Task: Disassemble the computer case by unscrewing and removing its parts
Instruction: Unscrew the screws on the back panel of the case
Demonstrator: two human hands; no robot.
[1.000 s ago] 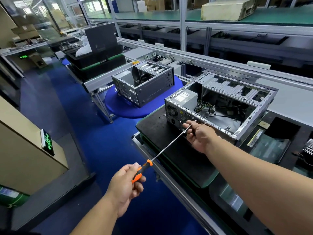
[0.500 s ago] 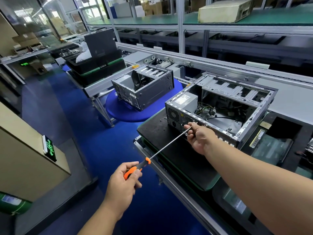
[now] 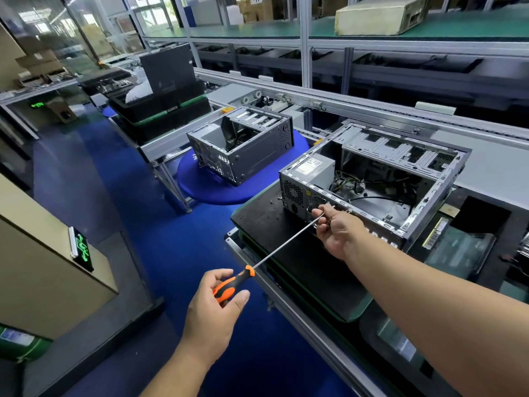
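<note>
Two open computer cases show: the nearer computer case (image 3: 375,179), bare grey sheet metal with a perforated rear grille, lies on a black mat (image 3: 274,224) on the worktop (image 3: 315,336); a second computer case (image 3: 243,144), darker grey, sits well apart on a round blue pad (image 3: 200,184). One boxy power supply (image 3: 315,167) inside the nearer case carries a white label, too small to read. One long screwdriver (image 3: 280,247) with an orange-and-black handle has a thin steel shaft. The left hand (image 3: 214,308) curls its fingers round the handle; the right hand (image 3: 337,227) pinches the shaft near the tip at the case's rear panel.
</note>
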